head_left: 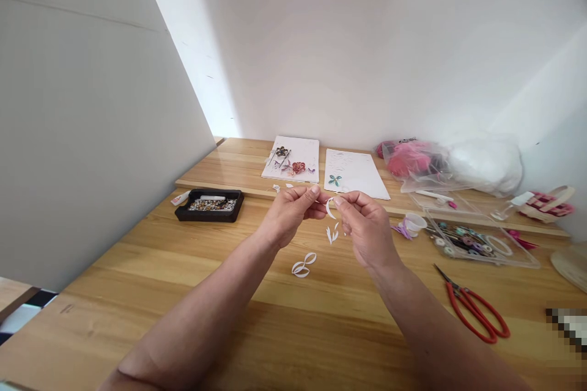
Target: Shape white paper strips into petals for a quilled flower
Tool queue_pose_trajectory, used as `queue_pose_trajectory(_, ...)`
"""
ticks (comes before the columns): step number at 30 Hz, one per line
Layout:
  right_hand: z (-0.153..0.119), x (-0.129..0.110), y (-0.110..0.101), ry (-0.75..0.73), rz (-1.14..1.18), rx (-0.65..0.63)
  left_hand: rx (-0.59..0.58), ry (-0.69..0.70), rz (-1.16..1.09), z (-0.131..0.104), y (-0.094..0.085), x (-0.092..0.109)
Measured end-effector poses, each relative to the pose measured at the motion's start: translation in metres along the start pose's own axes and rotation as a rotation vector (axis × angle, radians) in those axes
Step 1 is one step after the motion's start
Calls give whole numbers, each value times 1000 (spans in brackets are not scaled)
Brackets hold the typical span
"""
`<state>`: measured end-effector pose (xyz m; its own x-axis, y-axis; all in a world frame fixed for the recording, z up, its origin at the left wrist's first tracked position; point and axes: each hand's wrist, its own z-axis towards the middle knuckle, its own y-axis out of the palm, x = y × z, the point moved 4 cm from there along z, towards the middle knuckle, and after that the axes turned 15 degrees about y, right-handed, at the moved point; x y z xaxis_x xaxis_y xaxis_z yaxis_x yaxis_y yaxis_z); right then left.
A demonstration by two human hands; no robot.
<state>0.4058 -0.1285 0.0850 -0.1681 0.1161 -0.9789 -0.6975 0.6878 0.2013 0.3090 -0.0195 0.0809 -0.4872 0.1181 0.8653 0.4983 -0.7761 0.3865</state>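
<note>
Strip (329, 209), white and curved: hung roughly upright between left hand (293, 211) and right hand (369, 226), beyond and left of scissors (452, 285). Was pinched by right fingertips, with left fingertips pressed together beside it, hold unclear; lay about equally near both.

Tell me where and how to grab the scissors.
Best grip: the red handles of the scissors, coming down from above on the near right side. They lie flat, slim dark blades pointing away and leftward, handles toward the wearer. The right forearm runs close along the handles' left, so that side looks tighter.
</note>
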Motion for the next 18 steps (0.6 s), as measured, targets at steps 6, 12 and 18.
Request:
queue_pose_trajectory(6,0,1,1,84,70,-10,-26,12,29,-2,1,1)
queue_pose_trajectory(12,1,1,0,112,96,-11,-36,8,30,-1,1,0)
queue_pose_trajectory(18,3,3,-2,136,114,-13,-46,7,0,-2,3,2)
